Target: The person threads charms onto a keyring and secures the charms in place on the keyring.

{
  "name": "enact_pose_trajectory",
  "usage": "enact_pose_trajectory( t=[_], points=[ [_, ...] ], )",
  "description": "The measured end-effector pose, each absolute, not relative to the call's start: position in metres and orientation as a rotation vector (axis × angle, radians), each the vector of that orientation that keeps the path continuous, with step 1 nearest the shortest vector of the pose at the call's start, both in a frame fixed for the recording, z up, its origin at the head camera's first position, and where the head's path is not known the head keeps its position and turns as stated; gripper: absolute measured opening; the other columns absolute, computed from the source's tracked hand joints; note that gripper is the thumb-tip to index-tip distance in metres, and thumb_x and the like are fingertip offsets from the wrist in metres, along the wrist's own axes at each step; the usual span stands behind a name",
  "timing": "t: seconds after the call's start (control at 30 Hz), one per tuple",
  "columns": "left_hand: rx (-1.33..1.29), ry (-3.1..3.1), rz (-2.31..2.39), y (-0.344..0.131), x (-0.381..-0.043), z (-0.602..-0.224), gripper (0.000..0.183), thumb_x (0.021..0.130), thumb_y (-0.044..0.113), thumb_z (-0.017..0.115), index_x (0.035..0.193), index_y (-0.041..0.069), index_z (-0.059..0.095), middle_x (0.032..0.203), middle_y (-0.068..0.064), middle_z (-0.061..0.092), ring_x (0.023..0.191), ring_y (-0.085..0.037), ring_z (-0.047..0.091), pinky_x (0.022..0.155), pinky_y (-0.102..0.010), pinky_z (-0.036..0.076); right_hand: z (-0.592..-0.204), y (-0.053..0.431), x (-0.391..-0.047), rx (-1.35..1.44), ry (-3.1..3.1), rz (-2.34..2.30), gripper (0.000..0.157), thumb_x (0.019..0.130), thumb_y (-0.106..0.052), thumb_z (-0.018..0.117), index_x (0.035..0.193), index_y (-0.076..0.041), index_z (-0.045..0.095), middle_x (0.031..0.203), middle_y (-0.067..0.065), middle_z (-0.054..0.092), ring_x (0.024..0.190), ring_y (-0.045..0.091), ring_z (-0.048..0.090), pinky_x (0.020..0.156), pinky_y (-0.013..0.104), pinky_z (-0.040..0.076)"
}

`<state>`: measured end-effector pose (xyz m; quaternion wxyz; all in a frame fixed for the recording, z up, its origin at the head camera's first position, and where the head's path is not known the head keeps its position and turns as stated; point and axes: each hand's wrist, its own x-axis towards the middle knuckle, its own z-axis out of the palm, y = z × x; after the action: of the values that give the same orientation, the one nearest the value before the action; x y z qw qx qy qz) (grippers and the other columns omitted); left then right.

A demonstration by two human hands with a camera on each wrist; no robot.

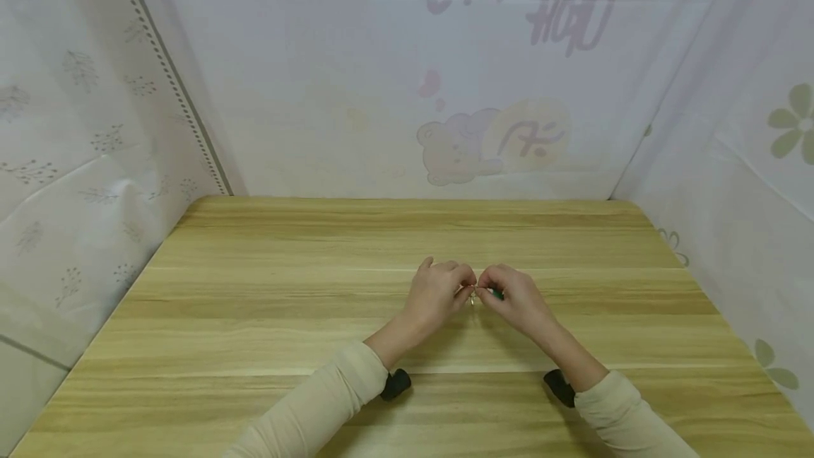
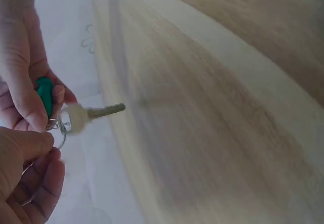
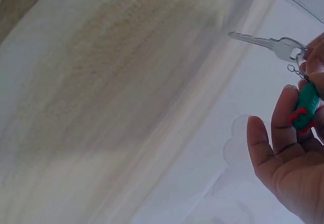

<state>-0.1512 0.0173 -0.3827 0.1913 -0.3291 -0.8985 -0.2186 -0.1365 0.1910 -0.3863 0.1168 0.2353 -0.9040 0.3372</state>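
My left hand [image 1: 439, 292] and right hand [image 1: 516, 300] meet fingertip to fingertip above the table [image 1: 305, 302]. The left thumb and forefinger pinch a metal key ring [image 2: 63, 137]. From that ring hangs a silver key [image 3: 286, 48], its blade pointing away from the hands. A short chain [image 3: 299, 72] joins the ring to a green keychain charm [image 3: 307, 102] with red parts at one end. My right hand holds the charm and chain end between thumb and fingers. In the left wrist view the charm [image 2: 44, 93] is partly hidden by the right fingers.
Wood-grain tabletop spreads around both hands. Pale printed cloth [image 1: 318, 90] hangs behind the table, with more patterned cloth at both sides. A black cylindrical piece [image 1: 396, 384] sits at the left wrist, and another black piece [image 1: 559, 387] at the right wrist.
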Motion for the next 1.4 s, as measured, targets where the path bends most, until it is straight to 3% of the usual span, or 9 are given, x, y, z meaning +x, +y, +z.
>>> enact_pose_trajectory(
  t=[0.4, 0.5, 0.6, 0.63, 0.73, 0.8, 0.9, 1.03, 1.4],
  points=[
    [-0.885, -2.526, -0.751, 0.0163, -0.1495, -0.3838, 0.007, 0.082, 0.011, 0.071, 0.077, 0.016, 0.07, 0.072, 0.006, 0.068, 0.064, -0.005, 0.062, 0.089, -0.053, 0.048, -0.3884, 0.1893, -0.137, 0.705, -2.625, 0.955, 0.015, 0.081, 0.0, 0.069, 0.076, -0.012, 0.062, 0.074, -0.003, 0.058, 0.064, 0.005, 0.044, 0.055, 0.02, 0.04],
    [-0.844, -2.541, -0.869, 0.016, -0.1499, -0.3846, 0.009, 0.082, 0.009, 0.07, 0.076, 0.016, 0.071, 0.071, 0.006, 0.068, 0.059, -0.002, 0.058, 0.077, -0.035, 0.054, -0.3879, 0.1894, -0.1372, 0.679, -2.624, 0.987, 0.014, 0.081, -0.001, 0.069, 0.077, -0.012, 0.062, 0.075, -0.003, 0.059, 0.066, 0.006, 0.046, 0.057, 0.021, 0.042],
    [-0.819, -2.545, -0.951, 0.0159, -0.1503, -0.3848, 0.008, 0.081, 0.007, 0.07, 0.077, 0.014, 0.071, 0.072, 0.005, 0.069, 0.057, -0.003, 0.057, 0.057, -0.016, 0.047, -0.3869, 0.19, -0.1364, 0.655, -2.643, 1.015, 0.013, 0.082, -0.002, 0.069, 0.078, -0.013, 0.062, 0.076, -0.003, 0.059, 0.067, 0.006, 0.046, 0.059, 0.022, 0.043],
    [-0.814, -2.544, -0.973, 0.0159, -0.1504, -0.3847, 0.008, 0.081, 0.007, 0.07, 0.077, 0.013, 0.071, 0.072, 0.004, 0.07, 0.057, -0.004, 0.058, 0.051, -0.012, 0.042, -0.3866, 0.1902, -0.1362, 0.649, -2.647, 1.025, 0.013, 0.082, -0.002, 0.069, 0.078, -0.013, 0.062, 0.076, -0.004, 0.059, 0.067, 0.007, 0.046, 0.06, 0.023, 0.043],
    [-0.8, -2.544, -1.004, 0.016, -0.1506, -0.3844, 0.006, 0.081, 0.008, 0.071, 0.077, 0.012, 0.07, 0.074, 0.003, 0.07, 0.058, -0.005, 0.06, 0.05, -0.009, 0.039, -0.3864, 0.1908, -0.1357, 0.639, -2.651, 1.044, 0.012, 0.083, -0.002, 0.068, 0.079, -0.012, 0.062, 0.076, -0.004, 0.059, 0.067, 0.006, 0.046, 0.061, 0.023, 0.044],
    [-0.803, -2.551, -0.973, 0.0159, -0.1503, -0.3841, 0.005, 0.081, 0.009, 0.072, 0.078, 0.013, 0.069, 0.074, 0.003, 0.07, 0.059, -0.005, 0.06, 0.055, -0.013, 0.044, -0.3865, 0.1911, -0.1356, 0.642, -2.647, 1.048, 0.013, 0.083, -0.002, 0.068, 0.078, -0.012, 0.062, 0.075, -0.004, 0.058, 0.067, 0.006, 0.046, 0.06, 0.023, 0.044],
    [-0.835, -2.553, -0.859, 0.0162, -0.1506, -0.3844, 0.004, 0.082, 0.012, 0.072, 0.08, 0.014, 0.069, 0.076, 0.005, 0.07, 0.063, -0.004, 0.061, 0.074, -0.032, 0.054, -0.3863, 0.1913, -0.1361, 0.659, -2.648, 1.011, 0.014, 0.082, -0.001, 0.068, 0.078, -0.012, 0.062, 0.075, -0.004, 0.058, 0.066, 0.006, 0.045, 0.058, 0.022, 0.043],
    [-0.896, -2.525, -0.682, 0.0173, -0.1516, -0.3855, 0.003, 0.083, 0.016, 0.071, 0.082, 0.015, 0.068, 0.078, 0.006, 0.069, 0.072, -0.007, 0.065, 0.088, -0.055, 0.048, -0.3852, 0.1909, -0.1364, 0.693, -2.66, 0.948, 0.013, 0.082, 0.0, 0.067, 0.077, -0.012, 0.062, 0.075, -0.003, 0.058, 0.065, 0.006, 0.045, 0.056, 0.02, 0.042],
    [-0.819, -2.555, -0.811, 0.0186, -0.1502, -0.3861, 0.007, 0.081, 0.012, 0.072, 0.077, 0.017, 0.071, 0.07, 0.008, 0.068, 0.06, -0.002, 0.059, 0.091, -0.05, 0.048, -0.3874, 0.1914, -0.1382, 0.686, -2.64, 0.95, 0.014, 0.082, -0.001, 0.068, 0.077, -0.013, 0.062, 0.076, -0.003, 0.06, 0.067, 0.006, 0.047, 0.058, 0.022, 0.044]
  ],
)
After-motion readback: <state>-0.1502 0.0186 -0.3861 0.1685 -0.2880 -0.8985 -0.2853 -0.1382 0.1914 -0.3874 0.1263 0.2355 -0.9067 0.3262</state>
